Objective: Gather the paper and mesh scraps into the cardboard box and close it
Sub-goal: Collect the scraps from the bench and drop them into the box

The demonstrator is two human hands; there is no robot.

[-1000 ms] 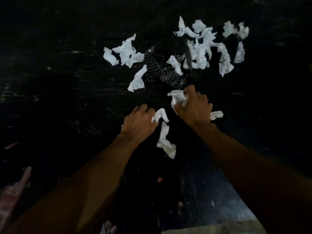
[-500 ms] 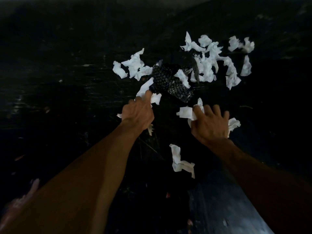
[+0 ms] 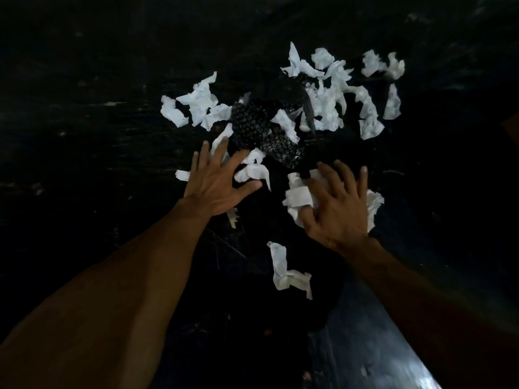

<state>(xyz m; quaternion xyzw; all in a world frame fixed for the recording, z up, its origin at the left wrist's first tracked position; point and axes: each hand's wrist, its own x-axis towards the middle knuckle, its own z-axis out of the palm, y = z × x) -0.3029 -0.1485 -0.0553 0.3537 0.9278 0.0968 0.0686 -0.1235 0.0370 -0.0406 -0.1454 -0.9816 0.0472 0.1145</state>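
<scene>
As our left hand [image 3: 217, 182] and right hand [image 3: 337, 209], fingers splayed, rest on paper scraps [image 3: 299, 196], black mesh [image 3: 250, 124] litters the scratched dark surface [image 3: 84, 136].

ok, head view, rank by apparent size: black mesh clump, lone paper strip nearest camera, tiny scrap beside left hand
1. black mesh clump
2. lone paper strip, nearer the camera, so somewhat flattered
3. tiny scrap beside the left hand, clearly smallest
</scene>
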